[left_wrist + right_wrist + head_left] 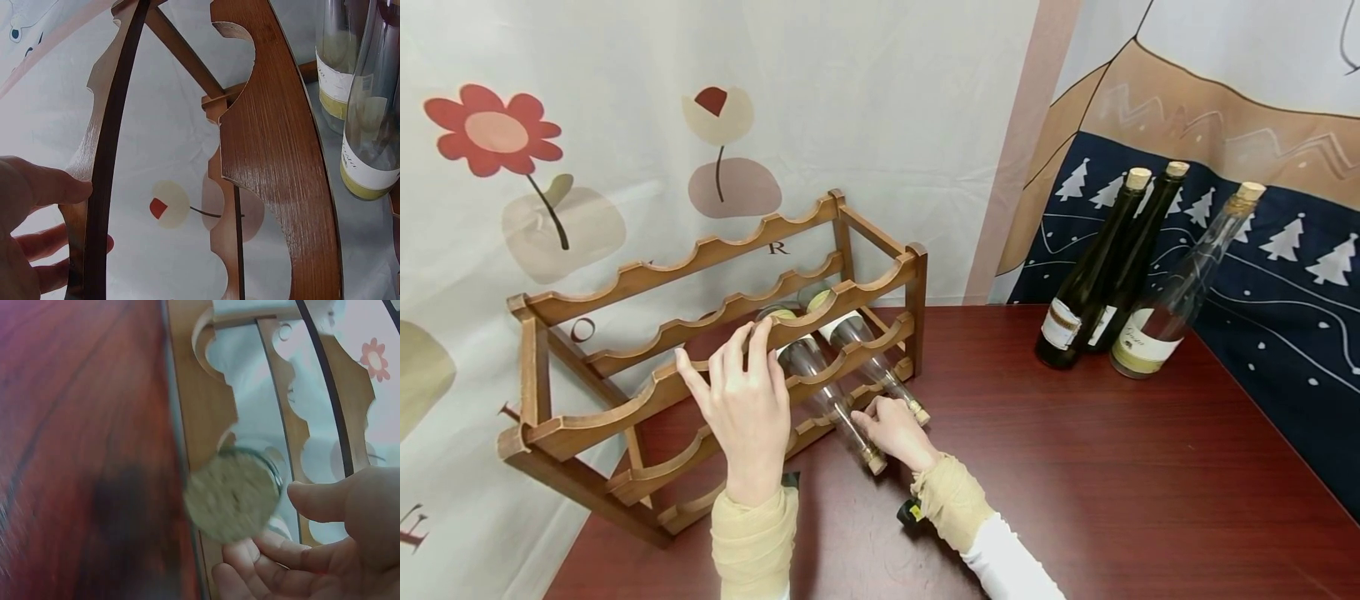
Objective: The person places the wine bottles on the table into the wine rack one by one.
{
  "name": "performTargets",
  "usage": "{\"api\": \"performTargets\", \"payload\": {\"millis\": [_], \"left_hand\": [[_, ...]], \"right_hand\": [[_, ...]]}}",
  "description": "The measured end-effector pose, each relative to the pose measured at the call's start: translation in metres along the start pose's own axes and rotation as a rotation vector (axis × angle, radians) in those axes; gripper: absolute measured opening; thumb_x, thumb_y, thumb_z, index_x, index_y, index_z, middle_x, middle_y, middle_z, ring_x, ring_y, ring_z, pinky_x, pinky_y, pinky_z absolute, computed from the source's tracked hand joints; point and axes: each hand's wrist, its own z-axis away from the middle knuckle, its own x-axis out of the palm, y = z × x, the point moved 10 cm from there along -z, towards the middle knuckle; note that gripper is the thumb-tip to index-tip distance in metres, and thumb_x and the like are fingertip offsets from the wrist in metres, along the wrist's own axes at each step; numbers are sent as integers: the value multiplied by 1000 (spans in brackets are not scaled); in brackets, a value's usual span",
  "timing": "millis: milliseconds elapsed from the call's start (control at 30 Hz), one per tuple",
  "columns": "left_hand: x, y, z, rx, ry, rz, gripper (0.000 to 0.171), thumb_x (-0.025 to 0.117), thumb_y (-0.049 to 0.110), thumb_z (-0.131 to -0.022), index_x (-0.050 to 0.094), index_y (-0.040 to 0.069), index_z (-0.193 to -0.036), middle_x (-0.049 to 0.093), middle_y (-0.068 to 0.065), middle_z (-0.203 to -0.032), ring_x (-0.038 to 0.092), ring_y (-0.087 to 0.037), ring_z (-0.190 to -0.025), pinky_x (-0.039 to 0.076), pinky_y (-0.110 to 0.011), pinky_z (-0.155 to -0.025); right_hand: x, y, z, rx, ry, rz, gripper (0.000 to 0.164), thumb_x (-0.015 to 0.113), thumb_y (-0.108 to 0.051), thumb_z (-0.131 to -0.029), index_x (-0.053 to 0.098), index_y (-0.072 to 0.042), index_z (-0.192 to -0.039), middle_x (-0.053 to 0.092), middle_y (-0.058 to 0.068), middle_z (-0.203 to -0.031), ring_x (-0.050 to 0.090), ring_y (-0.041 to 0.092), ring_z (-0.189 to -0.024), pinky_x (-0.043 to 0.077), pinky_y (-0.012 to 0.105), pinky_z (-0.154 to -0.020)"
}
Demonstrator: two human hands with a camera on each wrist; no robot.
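Note:
A wooden wine rack stands on the left of the table. My left hand grips its front top rail, with the thumb on one side and fingers reaching past the other. Two clear corked wine bottles lie side by side in the rack's lower part, necks sticking out in front. My right hand is at the neck of the nearer wine bottle, holding it loosely. Its blurred cork sits close to the right wrist view, fingertips below and thumb beside. The other wine bottle lies beyond it.
On the right, two dark green bottles and a clear bottle stand corked on the reddish table. Patterned cloth hangs behind. A small black object shows by my right wrist.

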Motion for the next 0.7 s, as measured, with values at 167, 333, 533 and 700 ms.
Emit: {"api": "performTargets", "payload": {"millis": [167, 333, 533, 700], "left_hand": [[0, 1, 0, 7, 6, -5, 35, 63, 2, -86, 62, 13, -119, 64, -12, -115, 58, -37, -98, 13, -60, -116], [-1, 1, -1, 11, 16, -1, 34, 63, 1, -86, 63, 12, -118, 64, -12, -114, 58, -38, -97, 14, -60, -116], [-1, 1, -1, 13, 20, -2, 33, 62, 1, -86, 63, 12, -117, 65, -13, -114, 58, -38, -97, 14, -60, -115], [-1, 1, -1, 12, 23, -2, 33, 63, 1, -86, 63, 12, -117, 65, -12, -114, 59, -38, -97, 16, -61, -115]], "right_hand": [[-15, 11, -3, 42, 30, -38, 27, 60, -29, -92, 69, -5, -82, 65, 4, -68, 55, 10, -60, 48, 25, -60], [-42, 19, -5, 48, 108, -70, 24, 61, -28, -91, 68, -5, -84, 66, 5, -73, 53, 11, -63, 47, 25, -59], [-82, 34, -4, 63, 233, -116, 22, 63, -27, -89, 69, -6, -88, 70, 7, -77, 58, 11, -64, 49, 26, -62], [-123, 56, 2, 103, 365, -146, 22, 63, -26, -90, 69, -5, -93, 72, 12, -85, 67, 20, -75, 53, 32, -70]]}}
